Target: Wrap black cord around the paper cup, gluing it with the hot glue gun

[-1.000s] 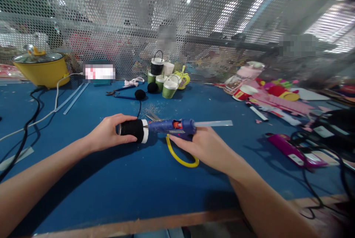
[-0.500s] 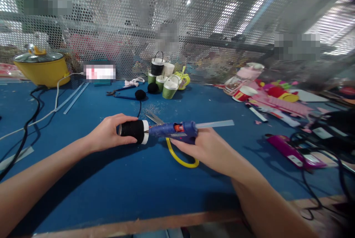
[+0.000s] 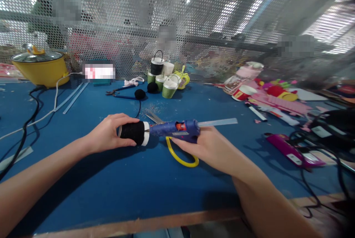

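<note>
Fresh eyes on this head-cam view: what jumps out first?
Probably the blue glue gun at mid-picture, in the right hand, its nozzle pointed at the white rim of a black cup held sideways in the left hand. Next, the bright yellow pot with a glass lid, at the table's far left, and the purple object lying off to the right.

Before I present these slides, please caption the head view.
Left hand holds a black-wrapped cup sideways; right hand points a blue hot-glue gun at its white rim.
</note>
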The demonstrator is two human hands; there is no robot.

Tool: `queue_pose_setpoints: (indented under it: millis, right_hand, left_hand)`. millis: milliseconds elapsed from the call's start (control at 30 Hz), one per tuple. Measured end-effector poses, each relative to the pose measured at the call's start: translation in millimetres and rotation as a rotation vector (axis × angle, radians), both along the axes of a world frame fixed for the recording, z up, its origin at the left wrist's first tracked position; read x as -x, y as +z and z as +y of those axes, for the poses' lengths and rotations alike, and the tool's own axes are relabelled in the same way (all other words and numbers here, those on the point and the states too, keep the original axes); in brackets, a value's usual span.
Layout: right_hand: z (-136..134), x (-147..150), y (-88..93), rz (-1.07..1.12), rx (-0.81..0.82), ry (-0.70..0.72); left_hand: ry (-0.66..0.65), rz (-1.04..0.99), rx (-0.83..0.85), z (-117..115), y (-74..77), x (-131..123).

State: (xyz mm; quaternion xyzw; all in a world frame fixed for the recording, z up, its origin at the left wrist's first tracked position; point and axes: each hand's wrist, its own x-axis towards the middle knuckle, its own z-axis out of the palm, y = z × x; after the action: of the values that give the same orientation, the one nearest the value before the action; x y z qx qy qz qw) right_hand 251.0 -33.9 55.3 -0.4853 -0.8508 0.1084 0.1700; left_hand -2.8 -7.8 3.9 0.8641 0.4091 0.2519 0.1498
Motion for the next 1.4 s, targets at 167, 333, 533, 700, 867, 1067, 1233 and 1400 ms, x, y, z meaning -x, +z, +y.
queue_pose_setpoints:
  millis: [167, 333, 533, 700, 867, 1067, 1233, 1400]
  right_hand:
    - [1.9, 3.2, 0.2, 0.017, -0.025, -0.034]
    - [2.8, 3.0, 1.9, 0.019, 0.012, -0.046]
    - [2.2, -0.7, 4.3, 0.006, 0.059, -0.029]
    - [7.5, 1.5, 1.6, -0.019, 0.0, -0.045]
    - [4.2, -0.5, 3.4, 0.003, 0.038, -0.04]
    - [7.8, 0.9, 2.6, -0.019, 0.004, -0.044]
    - [7.3, 1.9, 2.5, -0.038, 0.008, -0.057]
    - [1.6, -0.7, 3.2, -0.026, 0.071, -0.053]
  left_hand:
    - [-0.009, 0.022, -0.03, -0.8, -0.8, 0.2]
    - [-0.003, 0.065, -0.063, -1.8, -1.5, 1.7]
    - [-0.009, 0.085, -0.085, -3.2, -1.2, 1.8]
    - [-0.037, 0.087, -0.115, -2.7, -2.6, 2.1]
    - [-0.046, 0.099, -0.117, -2.4, -1.9, 2.5]
    - [-0.055, 0.088, -0.123, -3.4, -1.9, 2.2]
    - [-0.055, 0.094, -0.116, -1.6, -2.0, 2.9]
    - [-0.028, 0.094, -0.085, 0.0, -1.5, 3.5]
